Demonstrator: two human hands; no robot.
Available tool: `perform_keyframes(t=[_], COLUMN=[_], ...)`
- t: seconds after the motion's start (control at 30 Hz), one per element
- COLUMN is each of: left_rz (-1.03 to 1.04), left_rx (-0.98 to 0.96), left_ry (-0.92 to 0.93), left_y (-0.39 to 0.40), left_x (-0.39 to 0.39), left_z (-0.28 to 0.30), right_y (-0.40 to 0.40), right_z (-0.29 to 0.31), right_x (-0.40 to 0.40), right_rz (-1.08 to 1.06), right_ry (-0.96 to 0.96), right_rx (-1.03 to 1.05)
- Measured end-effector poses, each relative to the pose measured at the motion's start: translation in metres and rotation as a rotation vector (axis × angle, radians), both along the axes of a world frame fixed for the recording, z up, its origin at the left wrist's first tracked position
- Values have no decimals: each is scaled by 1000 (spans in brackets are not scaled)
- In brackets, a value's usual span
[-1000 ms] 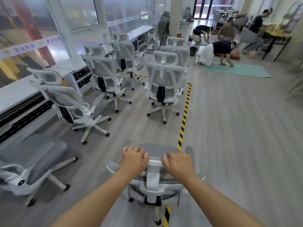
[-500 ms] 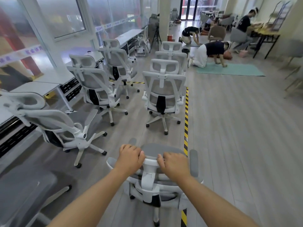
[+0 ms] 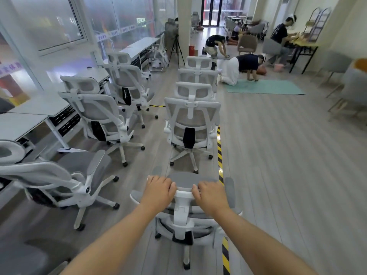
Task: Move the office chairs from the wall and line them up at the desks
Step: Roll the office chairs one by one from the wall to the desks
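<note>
Both hands are gripping the headrest top of the pushed chair [image 3: 184, 207]: left hand [image 3: 158, 190] curling over the left end, right hand [image 3: 211, 195] curling over the right end, fingers wrapped on the white frame, nothing else held. Compared with a second ago, the chair and person are rolling forward along the striped floor tape [image 3: 219, 149]; the chair ahead [image 3: 191, 126] is looming larger and now sitting near, just beyond the pushed chair's seat, and the tipped chair [image 3: 59, 175] at the left is sliding back alongside the arms instead of lying ahead. Judging from that, the push is closing on the end of the middle file, so it's probably slotting this chair in behind the one ahead or soon swinging left toward the desks [image 3: 37, 108]. Pushed chair is sitting low centre, straddling the left side of the tape. Counts: white mesh chairs in the near group, seven showing clearly — one in hand, two in the middle file (a second chair [image 3: 198, 75] behind the first), two backed up to the desks (nearer desk chair [image 3: 95, 110], farther desk chair [image 3: 129, 80]), one tipped at left, one dark seat cut off bottom left [image 3: 21, 257]. Hands two. Desk tops along the window, three or so; far end blurring. People in the background, four, maybe more, hard to tell. One green mat [image 3: 266, 87].
</note>
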State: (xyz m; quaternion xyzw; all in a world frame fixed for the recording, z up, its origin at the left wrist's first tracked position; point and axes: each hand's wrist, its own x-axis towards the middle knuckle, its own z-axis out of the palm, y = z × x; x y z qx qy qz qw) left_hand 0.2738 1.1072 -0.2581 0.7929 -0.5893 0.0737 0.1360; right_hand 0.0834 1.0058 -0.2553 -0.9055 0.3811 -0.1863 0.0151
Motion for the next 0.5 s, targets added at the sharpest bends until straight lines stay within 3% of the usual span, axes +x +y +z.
perform_keyframes(t=[0.2,0.5], left_rz=[-56,-101], left_rx=[23,168], left_ry=[-3,3], left_y=[-12,-13], left_x=[18,25], left_z=[5,16], right_y=[-6,-1], right_z=[10,17], right_x=[16,21], right_rz=[-71,-115], right_ry=[150,192], right_rx=[125,164])
